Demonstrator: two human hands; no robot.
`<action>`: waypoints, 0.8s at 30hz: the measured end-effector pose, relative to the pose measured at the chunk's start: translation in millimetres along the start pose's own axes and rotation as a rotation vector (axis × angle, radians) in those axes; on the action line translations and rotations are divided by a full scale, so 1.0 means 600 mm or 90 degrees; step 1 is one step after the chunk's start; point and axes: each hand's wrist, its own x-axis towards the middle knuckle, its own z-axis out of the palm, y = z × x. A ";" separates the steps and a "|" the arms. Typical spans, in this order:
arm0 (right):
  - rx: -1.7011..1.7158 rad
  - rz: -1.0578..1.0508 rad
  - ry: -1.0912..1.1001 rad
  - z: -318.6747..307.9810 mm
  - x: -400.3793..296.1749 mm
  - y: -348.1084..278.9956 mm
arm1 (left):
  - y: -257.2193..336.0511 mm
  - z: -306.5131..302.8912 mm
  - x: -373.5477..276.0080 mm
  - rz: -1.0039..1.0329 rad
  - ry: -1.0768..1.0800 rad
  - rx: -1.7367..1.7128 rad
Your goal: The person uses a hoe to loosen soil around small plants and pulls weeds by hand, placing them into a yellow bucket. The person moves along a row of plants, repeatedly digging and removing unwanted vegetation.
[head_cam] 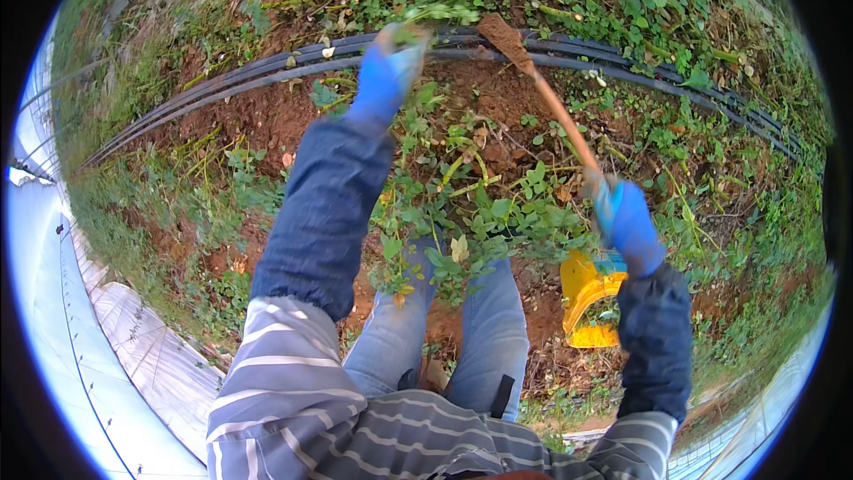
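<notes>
My right hand [630, 223], in a blue work glove, grips the wooden handle [566, 120] of a small hand hoe. Its flat blade [506, 40] is caked with brown soil and lies over the black irrigation pipes [460, 52]. My left hand [393, 70], also gloved in blue, is blurred by motion above the same pipes. A tuft of green weeds [443, 11], blurred as well, is at its fingers and seems held in them. Between my arms stand leafy plants with cut green stems [466, 173], rooted in reddish soil.
A yellow plastic container [590, 293] with a curved opening sits beside my right forearm. Cut stems and low weeds [640, 0] cover the ground past the pipes. White plastic sheeting [150, 333] runs along the left. Leafy shoots overlap my jeans [493, 327].
</notes>
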 end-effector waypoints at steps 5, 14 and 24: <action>-0.174 -0.027 -0.064 -0.084 0.074 -0.046 | -0.017 0.082 0.121 0.010 -0.051 0.577; -0.336 -0.061 0.068 0.053 0.192 -0.127 | -0.042 0.137 0.204 -0.108 -0.005 0.645; -0.372 -0.103 0.076 0.008 0.080 -0.066 | -0.013 0.058 0.114 -0.010 -0.201 0.660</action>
